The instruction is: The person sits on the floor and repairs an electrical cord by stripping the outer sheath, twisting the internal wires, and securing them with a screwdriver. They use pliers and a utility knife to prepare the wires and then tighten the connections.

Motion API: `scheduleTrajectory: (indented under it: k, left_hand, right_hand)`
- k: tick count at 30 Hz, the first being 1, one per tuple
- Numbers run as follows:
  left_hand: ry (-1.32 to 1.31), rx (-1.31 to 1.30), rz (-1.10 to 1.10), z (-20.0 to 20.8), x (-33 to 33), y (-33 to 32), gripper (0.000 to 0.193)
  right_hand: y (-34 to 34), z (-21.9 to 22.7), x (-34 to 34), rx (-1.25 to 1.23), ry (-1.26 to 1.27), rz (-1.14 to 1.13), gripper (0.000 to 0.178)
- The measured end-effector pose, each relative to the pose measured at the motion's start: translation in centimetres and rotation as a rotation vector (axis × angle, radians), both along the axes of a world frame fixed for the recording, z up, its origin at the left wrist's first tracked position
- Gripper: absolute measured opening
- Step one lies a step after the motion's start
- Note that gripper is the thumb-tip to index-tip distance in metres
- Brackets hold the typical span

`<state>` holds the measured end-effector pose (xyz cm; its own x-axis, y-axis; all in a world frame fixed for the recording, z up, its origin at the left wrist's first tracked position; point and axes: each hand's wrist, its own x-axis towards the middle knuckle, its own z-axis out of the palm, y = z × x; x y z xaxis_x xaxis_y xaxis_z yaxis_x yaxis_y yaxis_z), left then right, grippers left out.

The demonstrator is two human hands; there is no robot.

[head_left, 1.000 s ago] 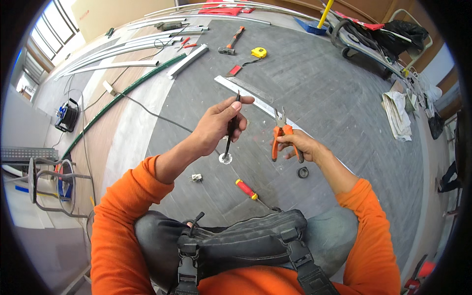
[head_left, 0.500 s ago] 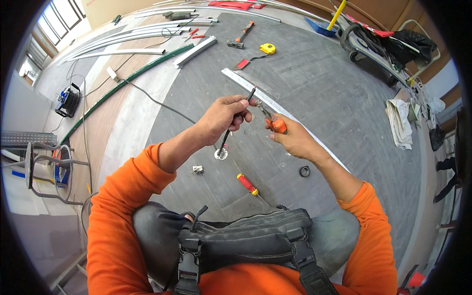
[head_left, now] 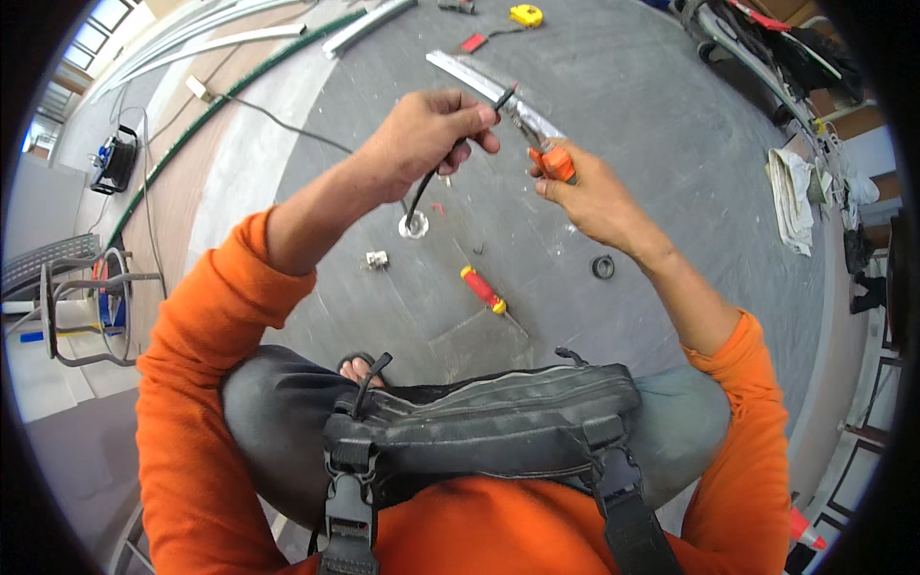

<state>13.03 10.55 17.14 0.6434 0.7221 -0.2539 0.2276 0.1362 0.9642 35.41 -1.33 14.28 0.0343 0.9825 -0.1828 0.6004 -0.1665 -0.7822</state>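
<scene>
My left hand (head_left: 436, 134) pinches a black cable (head_left: 420, 190) just below its upper end, where a small reddish tip shows. The cable rises out of a round white-rimmed hole (head_left: 413, 226) in the floor. Closed around orange-handled pliers (head_left: 556, 164), my right hand (head_left: 592, 196) holds their metal jaws just right of the cable end. Whether the jaws touch the cable I cannot tell. Below the hands lie a red and yellow screwdriver (head_left: 483, 289), a roll of black tape (head_left: 602, 267) and a small whitish fitting with metal parts (head_left: 377, 260).
Beyond my hands lie a metal strip (head_left: 462, 72), a yellow tape measure (head_left: 525, 14) and a red-tipped flat tool (head_left: 474, 42). A green tube (head_left: 216, 125), a grey cord (head_left: 287, 125) and a cable reel (head_left: 115, 158) are at left. A loaded trolley (head_left: 757, 62) stands far right.
The view has tilted down, so the floor things and my hands appear higher. My left fingers have drawn back from the pliers' jaws. Both hands keep their holds.
</scene>
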Motion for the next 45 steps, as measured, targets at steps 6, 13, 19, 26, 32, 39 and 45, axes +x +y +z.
scheduleTrajectory:
  k: [6,13,19,26,32,39,45]
  left_hand:
    - [0.032,0.04,-0.002,-0.3,-1.1,-1.0,0.028]
    - [0.113,-0.187,0.078,-4.4,-0.1,-1.1,0.027]
    - [0.061,-0.241,0.127,-5.9,0.4,0.1,0.025]
    - [0.048,-0.217,0.123,-5.7,0.0,0.3,0.025]
    - [0.06,-0.387,-0.014,-9.5,-0.4,-1.5,0.022]
    - [0.215,-0.297,-0.199,-13.3,-0.3,-4.2,0.03]
    - [0.184,-0.477,-0.168,-14.6,0.6,-5.4,0.028]
  right_hand:
    - [-2.0,-3.7,2.1,-0.323,-0.316,0.211,0.027]
    - [-6.6,-14.8,2.7,-0.315,-0.218,0.087,0.033]
    - [-3.8,-8.2,-2.5,-0.181,0.108,-0.057,0.035]
    - [-1.0,-10.4,-0.8,-0.188,-0.083,0.02,0.04]
    - [-5.1,-20.9,0.1,-0.329,-0.287,0.04,0.048]
    - [-3.5,-17.2,1.1,-0.437,-0.244,0.124,0.045]
    - [-3.6,-5.3,10.3,-0.356,0.003,-0.156,0.042]
